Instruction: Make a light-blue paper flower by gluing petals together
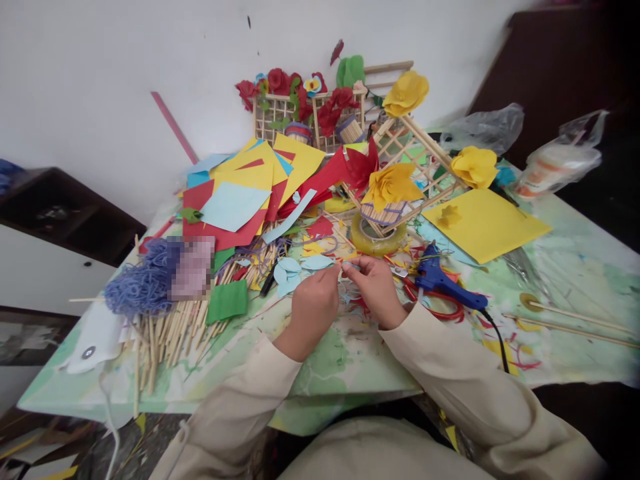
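My left hand (315, 303) and my right hand (373, 283) meet at the fingertips over the middle of the table. Both are closed in a pinch, and what lies between the fingers is too small to make out. Just behind my left hand is a light blue paper petal (319, 261), and more light blue petals (287, 275) lie to its left. Beside my right hand are red-handled scissors (440, 308), partly under a blue hot glue gun (445, 279). A roll of yellowish tape (379, 235) sits beyond my fingers.
Coloured paper sheets (235, 207), wooden sticks (170, 330) and purple yarn (137, 280) lie on the left. A lattice frame with yellow paper flowers (393, 187) leans at the back. On the right are yellow paper (490, 227) and a bagged cup (555, 167).
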`<act>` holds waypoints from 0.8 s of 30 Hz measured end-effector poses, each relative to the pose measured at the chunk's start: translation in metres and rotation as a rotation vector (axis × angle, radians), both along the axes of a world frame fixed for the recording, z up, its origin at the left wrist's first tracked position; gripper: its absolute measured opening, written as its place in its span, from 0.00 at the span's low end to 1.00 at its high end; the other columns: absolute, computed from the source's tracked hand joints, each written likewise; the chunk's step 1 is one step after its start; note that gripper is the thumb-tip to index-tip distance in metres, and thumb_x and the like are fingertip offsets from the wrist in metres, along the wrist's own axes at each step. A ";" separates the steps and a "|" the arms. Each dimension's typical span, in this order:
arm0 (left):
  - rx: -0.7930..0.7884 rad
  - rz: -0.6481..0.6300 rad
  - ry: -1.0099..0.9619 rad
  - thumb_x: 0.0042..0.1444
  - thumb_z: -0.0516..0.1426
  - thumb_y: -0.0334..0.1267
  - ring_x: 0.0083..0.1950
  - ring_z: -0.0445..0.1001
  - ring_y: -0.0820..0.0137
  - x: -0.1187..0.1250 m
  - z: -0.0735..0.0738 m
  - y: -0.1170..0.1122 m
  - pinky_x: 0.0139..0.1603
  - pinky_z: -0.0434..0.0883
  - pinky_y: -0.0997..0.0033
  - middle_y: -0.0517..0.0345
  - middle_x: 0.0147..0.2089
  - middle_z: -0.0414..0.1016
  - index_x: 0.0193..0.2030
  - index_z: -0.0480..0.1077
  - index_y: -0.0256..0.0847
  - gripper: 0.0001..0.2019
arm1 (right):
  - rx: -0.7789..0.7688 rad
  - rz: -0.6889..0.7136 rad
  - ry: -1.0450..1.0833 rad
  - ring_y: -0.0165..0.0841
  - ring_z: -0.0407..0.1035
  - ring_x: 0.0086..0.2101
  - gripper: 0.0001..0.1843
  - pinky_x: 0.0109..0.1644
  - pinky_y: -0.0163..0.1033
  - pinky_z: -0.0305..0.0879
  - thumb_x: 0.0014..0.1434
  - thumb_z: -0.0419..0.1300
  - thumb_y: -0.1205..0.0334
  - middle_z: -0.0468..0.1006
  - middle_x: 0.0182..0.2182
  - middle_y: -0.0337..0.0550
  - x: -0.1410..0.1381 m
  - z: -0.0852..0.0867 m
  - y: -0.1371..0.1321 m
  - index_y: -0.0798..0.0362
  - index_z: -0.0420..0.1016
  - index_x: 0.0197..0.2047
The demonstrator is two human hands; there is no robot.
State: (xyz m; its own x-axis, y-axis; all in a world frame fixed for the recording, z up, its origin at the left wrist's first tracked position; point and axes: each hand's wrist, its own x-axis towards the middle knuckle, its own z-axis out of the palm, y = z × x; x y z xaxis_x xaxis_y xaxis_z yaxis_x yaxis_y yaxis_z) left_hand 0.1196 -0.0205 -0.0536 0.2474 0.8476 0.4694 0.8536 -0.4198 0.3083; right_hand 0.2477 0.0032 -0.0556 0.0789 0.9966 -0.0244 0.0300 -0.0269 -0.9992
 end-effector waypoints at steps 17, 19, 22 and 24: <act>-0.672 -0.032 -0.953 0.53 0.58 0.40 0.32 0.78 0.68 -0.003 0.012 0.013 0.37 0.75 0.68 0.53 0.35 0.80 0.38 0.77 0.37 0.11 | 0.342 -0.020 -0.524 0.38 0.71 0.35 0.11 0.42 0.42 0.63 0.55 0.56 0.60 0.80 0.33 0.49 0.003 -0.001 -0.004 0.56 0.78 0.35; -0.589 -0.017 -0.807 0.55 0.57 0.40 0.32 0.77 0.68 -0.002 0.013 0.013 0.36 0.74 0.67 0.52 0.34 0.80 0.38 0.77 0.37 0.11 | 0.316 0.000 -0.490 0.38 0.72 0.35 0.12 0.43 0.42 0.64 0.56 0.56 0.60 0.80 0.33 0.49 0.004 -0.001 -0.004 0.57 0.78 0.35; -0.420 0.030 -0.497 0.58 0.53 0.38 0.33 0.76 0.67 -0.002 0.015 0.011 0.36 0.70 0.67 0.52 0.32 0.79 0.36 0.76 0.37 0.11 | 0.272 0.044 -0.431 0.37 0.72 0.35 0.13 0.42 0.41 0.65 0.56 0.55 0.59 0.81 0.33 0.49 0.005 0.000 -0.003 0.57 0.78 0.35; -0.331 0.056 -0.338 0.59 0.52 0.36 0.33 0.75 0.67 -0.001 0.016 0.010 0.36 0.68 0.67 0.52 0.31 0.79 0.35 0.75 0.38 0.11 | 0.243 0.074 -0.384 0.37 0.72 0.35 0.14 0.41 0.41 0.65 0.57 0.55 0.58 0.81 0.34 0.49 0.006 0.001 -0.002 0.57 0.79 0.35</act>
State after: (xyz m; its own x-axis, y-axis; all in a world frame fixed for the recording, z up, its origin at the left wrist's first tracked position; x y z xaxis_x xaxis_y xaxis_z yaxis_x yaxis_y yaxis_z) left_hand 0.1183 -0.0103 -0.0379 0.0772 0.9728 0.2182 0.7006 -0.2087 0.6824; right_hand 0.2532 0.0007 -0.0548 -0.0354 0.9731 0.2275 0.3928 0.2228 -0.8922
